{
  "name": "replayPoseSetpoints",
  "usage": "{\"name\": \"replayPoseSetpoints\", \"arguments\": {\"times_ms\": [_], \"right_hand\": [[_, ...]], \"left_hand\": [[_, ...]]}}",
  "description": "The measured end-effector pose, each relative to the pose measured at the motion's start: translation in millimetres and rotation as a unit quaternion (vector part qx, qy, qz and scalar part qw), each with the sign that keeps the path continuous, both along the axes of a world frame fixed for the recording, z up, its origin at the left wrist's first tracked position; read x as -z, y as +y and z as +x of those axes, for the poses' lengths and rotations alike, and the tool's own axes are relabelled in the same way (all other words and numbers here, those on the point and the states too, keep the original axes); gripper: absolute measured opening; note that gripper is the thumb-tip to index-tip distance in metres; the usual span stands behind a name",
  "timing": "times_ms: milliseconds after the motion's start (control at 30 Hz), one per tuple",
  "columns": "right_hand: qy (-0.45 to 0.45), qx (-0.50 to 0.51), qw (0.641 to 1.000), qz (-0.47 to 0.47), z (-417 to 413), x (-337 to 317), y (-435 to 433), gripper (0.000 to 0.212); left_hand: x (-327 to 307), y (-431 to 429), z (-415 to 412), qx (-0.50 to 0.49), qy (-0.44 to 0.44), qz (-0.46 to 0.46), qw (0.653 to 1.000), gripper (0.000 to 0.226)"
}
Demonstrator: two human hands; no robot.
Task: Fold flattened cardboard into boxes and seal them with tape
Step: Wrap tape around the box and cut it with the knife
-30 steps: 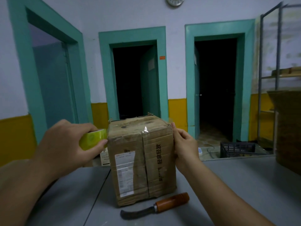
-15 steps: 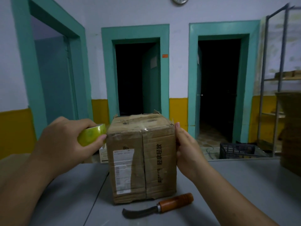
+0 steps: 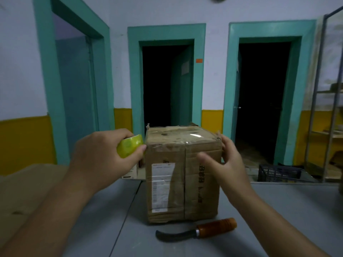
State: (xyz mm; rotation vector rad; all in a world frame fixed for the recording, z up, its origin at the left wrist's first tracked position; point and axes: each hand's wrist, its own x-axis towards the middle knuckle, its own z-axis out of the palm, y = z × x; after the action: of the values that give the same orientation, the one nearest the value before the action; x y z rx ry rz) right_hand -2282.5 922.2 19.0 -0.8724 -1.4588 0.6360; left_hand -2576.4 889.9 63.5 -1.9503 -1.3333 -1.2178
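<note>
Got box (image 3: 182,175) folded on desk (image 3: 278,210), glossy tape (image 3: 193,135) across top. Gripping tape roll (image 3: 129,148) in left hand (image 3: 100,156), with right hand (image 3: 228,164) released at box's right edge. Cutting likely remaining.

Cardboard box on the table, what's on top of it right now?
Clear tape glints across the closed top flaps of the cardboard box, beside some dark smudges. Nothing else rests there. The flaps hide the inside. The left hand holds the tape roll beside the box.
</note>
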Motion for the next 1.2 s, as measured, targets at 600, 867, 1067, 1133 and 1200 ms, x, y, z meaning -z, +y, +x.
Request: {"name": "replayPoseSetpoints", "arguments": {"times_ms": [600,867,1067,1133,1200], "right_hand": [[-0.046,0.028,0.998,0.026,11.7,14.3,27.8,0.054],[-0.074,0.015,0.996,0.041,14.2,18.9,30.2,0.051],[-0.063,-0.021,0.997,0.041,18.3,24.5,28.0,0.054],[-0.059,-0.025,0.997,0.042,16.5,25.2,26.5,0.051],[-0.058,-0.022,0.997,0.040,14.8,24.1,24.8,0.050]], "left_hand": [[-6.1,-12.9,-2.1,0.020,-0.010,-0.062,0.998,0.040],[-5.1,-7.9,-10.7,-0.025,-0.006,-0.080,0.996,0.043],[-0.8,-10.0,-4.0,0.015,-0.009,-0.066,0.998,0.042],[0.3,-10.1,-3.5,0.022,-0.015,-0.059,0.998,0.043],[1.1,-9.9,-3.7,0.025,-0.020,-0.054,0.998,0.042]]}}
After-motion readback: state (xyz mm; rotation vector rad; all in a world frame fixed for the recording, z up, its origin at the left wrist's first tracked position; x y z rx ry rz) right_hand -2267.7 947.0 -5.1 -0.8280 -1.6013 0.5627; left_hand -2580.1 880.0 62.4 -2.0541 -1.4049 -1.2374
